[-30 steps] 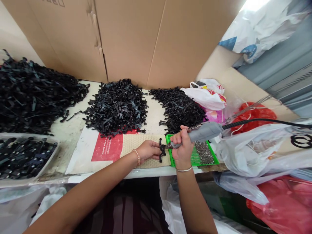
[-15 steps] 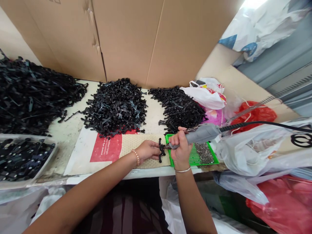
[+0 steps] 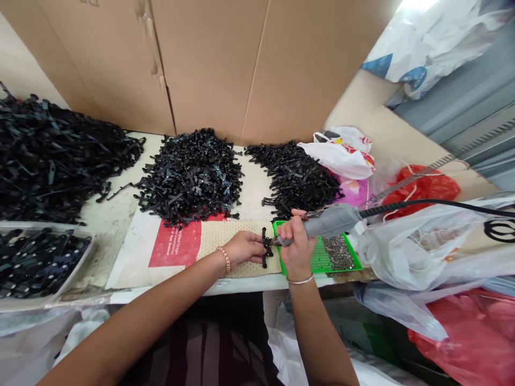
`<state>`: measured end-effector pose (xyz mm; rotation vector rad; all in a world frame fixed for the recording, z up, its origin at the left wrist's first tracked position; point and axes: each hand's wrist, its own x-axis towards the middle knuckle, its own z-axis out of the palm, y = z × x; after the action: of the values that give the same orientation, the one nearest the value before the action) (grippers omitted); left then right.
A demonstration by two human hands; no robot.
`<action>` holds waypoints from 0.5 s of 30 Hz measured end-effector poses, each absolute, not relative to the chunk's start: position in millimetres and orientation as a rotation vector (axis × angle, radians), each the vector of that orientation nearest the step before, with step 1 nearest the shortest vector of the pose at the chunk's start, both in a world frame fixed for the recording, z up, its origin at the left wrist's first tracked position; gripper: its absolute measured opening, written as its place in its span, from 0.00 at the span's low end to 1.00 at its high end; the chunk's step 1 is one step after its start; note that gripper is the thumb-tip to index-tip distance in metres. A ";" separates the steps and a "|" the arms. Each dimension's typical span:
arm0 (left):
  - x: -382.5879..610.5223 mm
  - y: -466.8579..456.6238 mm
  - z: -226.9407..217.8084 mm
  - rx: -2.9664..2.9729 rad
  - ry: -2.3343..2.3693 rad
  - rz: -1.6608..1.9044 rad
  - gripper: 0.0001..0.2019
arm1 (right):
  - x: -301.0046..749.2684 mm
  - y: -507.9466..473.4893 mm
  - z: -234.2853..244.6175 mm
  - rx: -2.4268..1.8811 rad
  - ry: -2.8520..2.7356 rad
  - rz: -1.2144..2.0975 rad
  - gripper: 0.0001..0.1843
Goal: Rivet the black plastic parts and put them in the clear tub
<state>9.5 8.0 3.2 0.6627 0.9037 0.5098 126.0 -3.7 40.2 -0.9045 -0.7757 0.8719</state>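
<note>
My left hand [image 3: 243,248] presses a small black plastic part [image 3: 265,247] down on a beige honeycomb mat [image 3: 217,238], fingers closed on it. My right hand [image 3: 296,246] is wrapped round a grey corded power screwdriver [image 3: 332,220], whose tip touches the black part. Just behind my right hand lies a green tray [image 3: 322,260] holding a heap of small metal screws [image 3: 337,251].
Three heaps of black plastic parts lie on the table: far left [image 3: 52,155], middle [image 3: 193,174], right [image 3: 298,179]. A clear tub [image 3: 38,260] of black parts stands at the front left. Plastic bags [image 3: 422,236] crowd the right. Cardboard sheets [image 3: 209,64] stand behind.
Almost nothing has moved. The screwdriver and my right hand have shifted very slightly left against the black part; my left hand keeps the part in place.
</note>
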 end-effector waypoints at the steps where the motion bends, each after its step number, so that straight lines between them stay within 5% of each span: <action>1: 9.4 8.0 3.7 0.663 0.906 0.508 0.09 | 125.4 -3.7 39.7 -0.906 -0.782 0.867 0.16; 15: 12.4 8.4 4.3 0.661 0.942 0.534 0.07 | 124.2 -0.5 35.1 -0.924 -0.988 0.989 0.15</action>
<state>12.4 8.4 4.3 0.6609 0.9423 0.5336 124.2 -0.5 35.1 -0.9237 -0.9881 0.9892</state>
